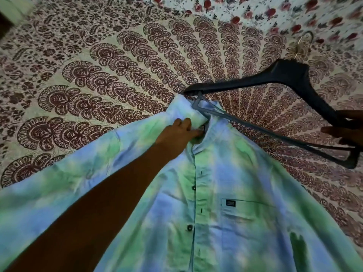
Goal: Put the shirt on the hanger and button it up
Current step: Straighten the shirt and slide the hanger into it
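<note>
Shirt (225, 173), tie-dyed green and blue, lies front-up on a patterned bedspread (98, 65). Head view: the left hand (179, 131) grips the collar (188, 112), fingers curled into the fabric. The dark hanger (284, 75) is tilted above the bedspread, one tip at the collar opening and its metal hook (306, 39) pointing away. The right hand (347, 130), at the frame edge, holds the hanger's other end.
</note>
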Tool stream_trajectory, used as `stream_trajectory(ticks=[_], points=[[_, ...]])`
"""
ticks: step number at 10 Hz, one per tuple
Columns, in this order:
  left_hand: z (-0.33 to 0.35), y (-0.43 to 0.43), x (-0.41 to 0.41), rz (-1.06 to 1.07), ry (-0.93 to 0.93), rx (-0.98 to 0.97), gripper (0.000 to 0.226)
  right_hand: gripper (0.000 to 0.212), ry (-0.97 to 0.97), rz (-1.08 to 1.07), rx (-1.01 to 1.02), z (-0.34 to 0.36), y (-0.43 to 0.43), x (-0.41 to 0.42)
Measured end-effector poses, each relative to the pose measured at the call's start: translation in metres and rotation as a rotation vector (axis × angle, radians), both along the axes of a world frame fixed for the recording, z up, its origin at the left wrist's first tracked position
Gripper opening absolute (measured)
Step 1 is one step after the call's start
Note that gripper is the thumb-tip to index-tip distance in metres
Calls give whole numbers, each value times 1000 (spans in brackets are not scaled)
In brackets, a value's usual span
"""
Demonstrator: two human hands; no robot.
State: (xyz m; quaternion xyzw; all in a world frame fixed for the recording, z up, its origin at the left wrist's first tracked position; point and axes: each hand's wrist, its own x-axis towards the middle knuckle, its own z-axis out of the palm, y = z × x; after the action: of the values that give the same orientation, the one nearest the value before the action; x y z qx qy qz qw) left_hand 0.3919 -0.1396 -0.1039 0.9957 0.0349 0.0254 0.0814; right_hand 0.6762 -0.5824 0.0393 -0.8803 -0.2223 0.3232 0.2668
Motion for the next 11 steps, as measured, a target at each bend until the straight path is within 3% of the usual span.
stream_trajectory(ticks=[1,2,3,4,5,6,7,8,10,11], points=[[-12,-10,-2,34,44,240,34,50,-293,-129,16,6,36,48],[4,-15,3,276,39,0,33,58,-241,-36,-97,3,135,-54],[9,1,1,655,5,-391,30,53,-268,-115,-163,3,163,-73],[13,20,-10,885,-274,-588,12,42,-264,-116,-136,-11,162,-76],[15,36,-16,875,-436,-777,37,42,-218,-121,-129,-21,168,-80],[18,49,-22,919,-431,-831,44,43,-167,-121,-132,-15,165,-80],[23,61,-30,1027,-430,-744,41,59,-182,-82,-204,-1,154,-76],[29,68,-31,1004,-456,-723,41,76,-197,-27,-289,11,147,-73],[49,46,-16,731,-528,-680,39,44,-217,161,-270,-9,188,-85],[54,37,-15,633,-549,-646,40,43,-218,248,-204,-22,220,-87]])
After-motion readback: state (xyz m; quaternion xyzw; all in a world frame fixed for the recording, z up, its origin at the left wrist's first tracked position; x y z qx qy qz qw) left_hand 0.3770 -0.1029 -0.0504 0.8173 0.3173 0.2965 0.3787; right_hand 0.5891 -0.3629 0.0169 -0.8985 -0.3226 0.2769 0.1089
